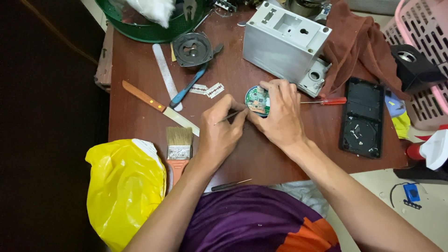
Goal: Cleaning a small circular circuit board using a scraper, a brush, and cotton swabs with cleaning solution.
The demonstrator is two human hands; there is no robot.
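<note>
Head view, paintbrush (178, 151), knife (158, 108), grey casing (284, 44), brown cloth (361, 44) ringing both hands

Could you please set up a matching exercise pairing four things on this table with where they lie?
Things:
1. paintbrush
2. red screwdriver
3. round circuit board
4. grey box

Places:
A. under the right hand
B. far side of the table, beside the brown cloth
C. next to the yellow bag
D. right of the right hand

Pairs: 1-C, 2-D, 3-A, 4-B
</note>
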